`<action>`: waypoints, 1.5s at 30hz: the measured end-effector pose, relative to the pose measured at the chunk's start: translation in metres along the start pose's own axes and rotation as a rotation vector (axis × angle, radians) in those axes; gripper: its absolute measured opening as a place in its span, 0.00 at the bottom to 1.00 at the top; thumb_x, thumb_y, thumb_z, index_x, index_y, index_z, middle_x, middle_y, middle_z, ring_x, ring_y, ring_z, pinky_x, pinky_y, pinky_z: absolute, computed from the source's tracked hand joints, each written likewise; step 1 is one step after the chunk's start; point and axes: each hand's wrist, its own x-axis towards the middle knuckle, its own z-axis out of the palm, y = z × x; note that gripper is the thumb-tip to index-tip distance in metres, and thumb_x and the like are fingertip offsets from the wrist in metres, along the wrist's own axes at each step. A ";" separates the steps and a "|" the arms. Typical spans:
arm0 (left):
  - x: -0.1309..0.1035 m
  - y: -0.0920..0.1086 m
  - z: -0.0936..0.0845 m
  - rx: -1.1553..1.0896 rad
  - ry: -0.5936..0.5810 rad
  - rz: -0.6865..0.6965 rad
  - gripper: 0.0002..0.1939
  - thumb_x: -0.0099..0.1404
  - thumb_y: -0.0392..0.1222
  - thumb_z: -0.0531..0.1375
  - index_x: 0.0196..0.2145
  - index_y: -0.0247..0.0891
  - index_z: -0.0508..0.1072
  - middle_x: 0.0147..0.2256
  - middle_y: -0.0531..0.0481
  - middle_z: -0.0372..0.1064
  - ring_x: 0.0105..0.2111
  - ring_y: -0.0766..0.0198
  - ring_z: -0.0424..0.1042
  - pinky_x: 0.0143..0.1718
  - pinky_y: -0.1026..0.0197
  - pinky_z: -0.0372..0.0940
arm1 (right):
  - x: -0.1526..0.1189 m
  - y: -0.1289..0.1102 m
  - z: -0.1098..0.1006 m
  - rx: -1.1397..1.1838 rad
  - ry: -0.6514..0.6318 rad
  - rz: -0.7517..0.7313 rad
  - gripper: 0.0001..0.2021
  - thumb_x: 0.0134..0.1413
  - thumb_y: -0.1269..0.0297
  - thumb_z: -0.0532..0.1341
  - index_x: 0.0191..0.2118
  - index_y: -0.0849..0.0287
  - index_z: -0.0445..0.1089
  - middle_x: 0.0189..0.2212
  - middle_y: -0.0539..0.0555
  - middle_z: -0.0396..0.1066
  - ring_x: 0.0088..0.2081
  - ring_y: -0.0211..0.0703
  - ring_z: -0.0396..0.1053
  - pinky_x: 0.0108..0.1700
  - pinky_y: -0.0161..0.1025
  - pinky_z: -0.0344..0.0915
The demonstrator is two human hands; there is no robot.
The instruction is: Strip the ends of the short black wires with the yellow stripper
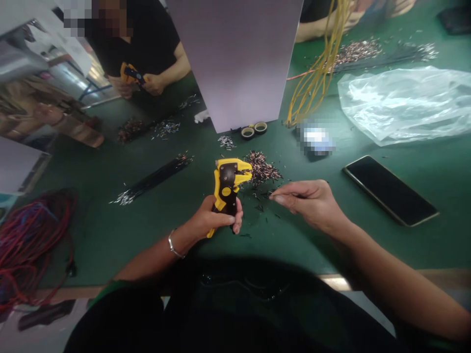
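My left hand [221,215] is wrapped round the handles of a yellow and black wire stripper [228,181], whose jaws point right. Just beyond the jaws lies a pile of short black wires with bare copper ends [262,166]. To the right of the tool, the thumb and fingers of my right hand [312,201] are pinched together low over the table. At their tips is what looks like a short black wire [271,195], mostly covered by the fingers. Scattered black bits [259,208] lie between the two hands.
A bundle of black wires [154,179] lies left, silvery terminals [226,142] and tape rolls [253,130] ahead. A phone [390,191], plastic bag [408,105] and yellow wires [316,78] are right; red cables [33,240] far left. A grey panel [239,59] stands before co-workers.
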 end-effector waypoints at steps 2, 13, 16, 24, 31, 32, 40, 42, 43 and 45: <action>-0.001 0.000 0.002 -0.026 -0.045 -0.020 0.12 0.56 0.35 0.69 0.38 0.31 0.73 0.30 0.47 0.71 0.26 0.62 0.72 0.31 0.54 0.71 | 0.000 0.000 -0.002 0.049 0.024 -0.001 0.07 0.43 0.60 0.73 0.27 0.58 0.82 0.15 0.49 0.67 0.18 0.33 0.57 0.19 0.34 0.53; -0.004 -0.001 -0.001 -0.061 -0.249 -0.102 0.17 0.57 0.38 0.69 0.44 0.32 0.74 0.35 0.43 0.73 0.33 0.57 0.75 0.39 0.50 0.71 | 0.001 0.000 -0.004 0.142 0.073 -0.003 0.06 0.42 0.61 0.74 0.27 0.55 0.83 0.17 0.50 0.71 0.17 0.33 0.57 0.18 0.35 0.53; -0.004 0.000 -0.001 -0.094 -0.260 -0.116 0.19 0.56 0.38 0.69 0.45 0.32 0.74 0.35 0.42 0.73 0.34 0.56 0.75 0.39 0.50 0.71 | 0.000 -0.004 -0.007 0.126 0.060 -0.013 0.06 0.42 0.60 0.74 0.27 0.56 0.82 0.16 0.49 0.69 0.17 0.33 0.57 0.18 0.35 0.52; -0.002 0.001 -0.002 -0.145 -0.270 -0.152 0.19 0.54 0.38 0.70 0.43 0.32 0.75 0.35 0.42 0.73 0.33 0.55 0.75 0.38 0.49 0.71 | 0.002 -0.011 -0.013 0.145 0.079 -0.004 0.08 0.39 0.58 0.76 0.25 0.55 0.82 0.15 0.49 0.70 0.17 0.33 0.56 0.18 0.35 0.51; -0.002 0.001 -0.001 -0.132 -0.291 -0.162 0.20 0.53 0.39 0.71 0.43 0.31 0.75 0.34 0.42 0.74 0.33 0.55 0.75 0.38 0.50 0.71 | 0.003 -0.006 -0.006 0.223 0.105 -0.001 0.04 0.40 0.64 0.74 0.26 0.55 0.83 0.16 0.49 0.70 0.17 0.32 0.56 0.18 0.34 0.50; -0.002 0.001 -0.001 -0.132 -0.291 -0.163 0.20 0.53 0.39 0.71 0.43 0.31 0.75 0.34 0.42 0.74 0.33 0.55 0.75 0.38 0.50 0.71 | 0.003 -0.007 -0.006 0.234 0.107 0.006 0.04 0.39 0.64 0.74 0.26 0.55 0.83 0.16 0.49 0.70 0.17 0.32 0.56 0.18 0.34 0.50; -0.003 0.000 0.000 -0.123 -0.290 -0.169 0.20 0.54 0.40 0.71 0.44 0.32 0.74 0.35 0.42 0.73 0.34 0.56 0.75 0.39 0.50 0.71 | 0.003 -0.007 -0.004 0.278 0.109 0.021 0.04 0.39 0.66 0.74 0.26 0.56 0.82 0.15 0.49 0.71 0.17 0.30 0.55 0.17 0.33 0.48; -0.003 0.000 0.000 -0.118 -0.294 -0.163 0.19 0.55 0.40 0.70 0.44 0.32 0.74 0.35 0.42 0.73 0.34 0.56 0.75 0.39 0.50 0.72 | 0.003 -0.005 -0.004 0.270 0.105 0.022 0.04 0.39 0.65 0.74 0.26 0.57 0.82 0.16 0.49 0.71 0.17 0.31 0.56 0.18 0.33 0.49; -0.002 0.000 -0.001 -0.117 -0.297 -0.162 0.19 0.55 0.40 0.70 0.44 0.32 0.74 0.35 0.43 0.73 0.33 0.56 0.75 0.39 0.50 0.72 | 0.003 -0.005 -0.004 0.267 0.101 0.021 0.04 0.39 0.65 0.74 0.26 0.57 0.82 0.16 0.49 0.71 0.17 0.31 0.56 0.18 0.33 0.49; -0.002 -0.001 -0.001 -0.116 -0.306 -0.164 0.19 0.56 0.40 0.70 0.44 0.32 0.75 0.35 0.43 0.73 0.33 0.56 0.75 0.39 0.50 0.72 | 0.003 -0.003 -0.004 0.260 0.089 0.013 0.04 0.40 0.65 0.74 0.26 0.57 0.82 0.16 0.49 0.71 0.17 0.31 0.56 0.18 0.34 0.49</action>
